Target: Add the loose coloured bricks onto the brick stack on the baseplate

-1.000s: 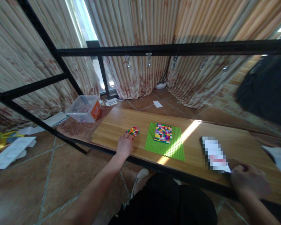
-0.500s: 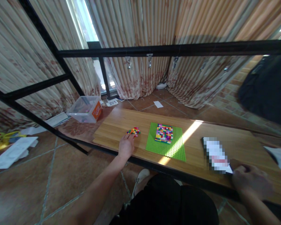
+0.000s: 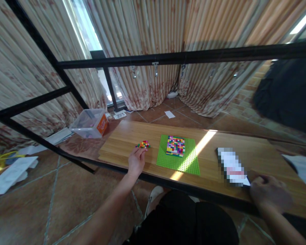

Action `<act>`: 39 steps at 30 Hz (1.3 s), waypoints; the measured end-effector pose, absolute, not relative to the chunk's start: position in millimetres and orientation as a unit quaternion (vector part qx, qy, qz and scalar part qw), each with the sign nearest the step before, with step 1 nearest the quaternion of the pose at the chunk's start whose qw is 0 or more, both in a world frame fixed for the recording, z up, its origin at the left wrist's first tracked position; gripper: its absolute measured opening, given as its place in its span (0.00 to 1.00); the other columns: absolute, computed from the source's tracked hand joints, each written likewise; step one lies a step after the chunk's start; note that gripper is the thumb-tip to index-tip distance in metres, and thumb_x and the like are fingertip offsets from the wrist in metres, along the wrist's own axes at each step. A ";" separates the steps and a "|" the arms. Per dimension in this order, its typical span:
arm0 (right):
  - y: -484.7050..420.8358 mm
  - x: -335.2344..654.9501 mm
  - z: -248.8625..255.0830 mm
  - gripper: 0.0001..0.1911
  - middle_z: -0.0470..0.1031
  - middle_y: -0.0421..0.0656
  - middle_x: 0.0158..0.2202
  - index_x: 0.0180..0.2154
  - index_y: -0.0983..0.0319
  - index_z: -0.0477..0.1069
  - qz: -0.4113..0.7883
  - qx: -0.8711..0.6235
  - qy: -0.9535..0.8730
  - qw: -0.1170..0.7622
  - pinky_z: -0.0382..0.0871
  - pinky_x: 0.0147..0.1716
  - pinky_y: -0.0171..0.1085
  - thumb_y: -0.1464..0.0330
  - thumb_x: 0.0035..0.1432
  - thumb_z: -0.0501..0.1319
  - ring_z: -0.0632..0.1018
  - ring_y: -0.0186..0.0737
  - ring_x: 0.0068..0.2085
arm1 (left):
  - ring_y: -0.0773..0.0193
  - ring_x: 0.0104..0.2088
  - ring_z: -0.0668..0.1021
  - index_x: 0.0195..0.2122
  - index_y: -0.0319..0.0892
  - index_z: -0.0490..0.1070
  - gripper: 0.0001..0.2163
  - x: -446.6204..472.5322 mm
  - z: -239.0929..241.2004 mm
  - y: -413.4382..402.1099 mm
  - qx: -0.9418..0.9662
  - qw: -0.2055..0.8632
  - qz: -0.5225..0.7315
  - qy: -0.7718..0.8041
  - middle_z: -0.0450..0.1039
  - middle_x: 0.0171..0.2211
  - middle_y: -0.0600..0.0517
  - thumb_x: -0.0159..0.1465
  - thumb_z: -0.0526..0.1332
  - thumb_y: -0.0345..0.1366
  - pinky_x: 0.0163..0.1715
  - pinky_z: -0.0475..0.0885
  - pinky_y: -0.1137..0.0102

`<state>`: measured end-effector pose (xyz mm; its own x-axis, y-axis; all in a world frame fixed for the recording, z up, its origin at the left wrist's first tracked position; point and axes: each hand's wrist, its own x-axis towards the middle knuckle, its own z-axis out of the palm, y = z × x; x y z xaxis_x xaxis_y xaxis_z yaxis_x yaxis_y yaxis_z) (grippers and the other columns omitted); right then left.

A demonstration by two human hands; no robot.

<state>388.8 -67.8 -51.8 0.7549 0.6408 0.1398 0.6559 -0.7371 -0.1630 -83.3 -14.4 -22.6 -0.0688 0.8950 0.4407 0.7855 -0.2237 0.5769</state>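
A small pile of coloured bricks lies on the wooden table. My left hand rests just in front of the pile, fingers stretched toward it and apart, fingertips a little short of the bricks. To the right lies a green baseplate carrying a flat multi-coloured brick block. My right hand sits at the near right with its fingers curled at the near corner of a flat pixelated object. What those fingers grip is hidden.
A black metal frame bar crosses above the table. A clear plastic box with an orange label stands left of the table. Papers lie on the tiled floor. A white sheet and a dark bag are at the right.
My left hand has drawn back a little from the brick pile, which it touched a second ago. The view has shifted slightly. My right hand has stayed where it was.
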 end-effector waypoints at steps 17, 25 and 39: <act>-68.6 377.6 -40.0 0.30 0.72 0.59 0.49 0.48 0.64 0.75 -0.028 -0.931 -0.347 0.111 0.68 0.45 0.49 0.58 0.63 0.40 0.73 0.59 0.51 | 0.63 0.41 0.77 0.41 0.43 0.73 0.07 20.0 8.6 -12.9 0.704 0.188 0.485 0.484 0.77 0.39 0.49 0.65 0.57 0.32 0.45 0.72 0.66; -67.2 381.1 -46.7 0.27 0.73 0.57 0.48 0.47 0.63 0.75 -0.047 -0.931 -0.343 0.116 0.68 0.44 0.50 0.60 0.62 0.41 0.74 0.58 0.49 | 0.62 0.41 0.77 0.41 0.43 0.72 0.06 21.5 8.8 -14.1 0.704 0.202 0.484 0.478 0.76 0.39 0.49 0.64 0.57 0.31 0.45 0.72 0.65; -67.3 381.7 -49.6 0.26 0.73 0.55 0.47 0.46 0.63 0.75 -0.061 -0.927 -0.349 0.125 0.67 0.43 0.46 0.60 0.63 0.43 0.74 0.54 0.49 | 0.64 0.40 0.78 0.39 0.42 0.73 0.07 9.5 18.1 -19.5 0.703 0.205 0.473 0.490 0.77 0.37 0.50 0.66 0.55 0.30 0.43 0.73 0.67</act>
<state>381.7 -67.3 -49.6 0.7496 0.6308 0.2007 0.6614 -0.7259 -0.1887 9.5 -19.5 18.1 0.0729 0.8825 0.4646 0.4942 -0.4366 0.7518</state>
